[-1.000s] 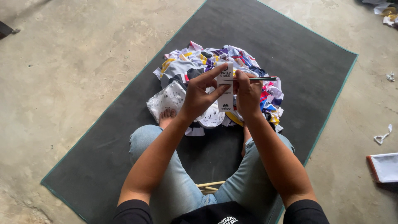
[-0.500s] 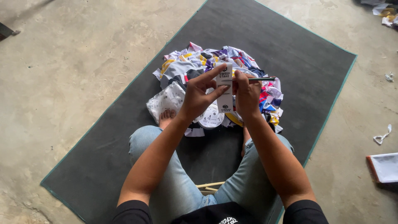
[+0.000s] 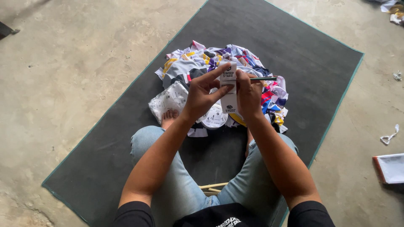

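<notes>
Floor: bare grey concrete, with a dark grey mat [image 3: 294,50] edged in green spread across it; you sit cross-legged on the mat in pale jeans.
Pile: a heap of colourful fabric pieces [image 3: 202,63] lies on the mat just beyond your feet, close enough to reach without shifting.
Left hand: your left hand [image 3: 202,94] pinches a narrow white paper tag [image 3: 229,88] between thumb and fingers, holding it upright above the pile, likely so you can see its face.
Right hand: your right hand [image 3: 249,94] is closed on the tag's other edge, steadying it, and also grips a thin dark stick-like tool [image 3: 263,78] that pokes out to the right.
Nearby: a white tray [image 3: 391,168] and paper scraps [image 3: 389,136] lie off the mat on the right.
Behind legs: thin wooden sticks [image 3: 212,187] rest near your lap.
</notes>
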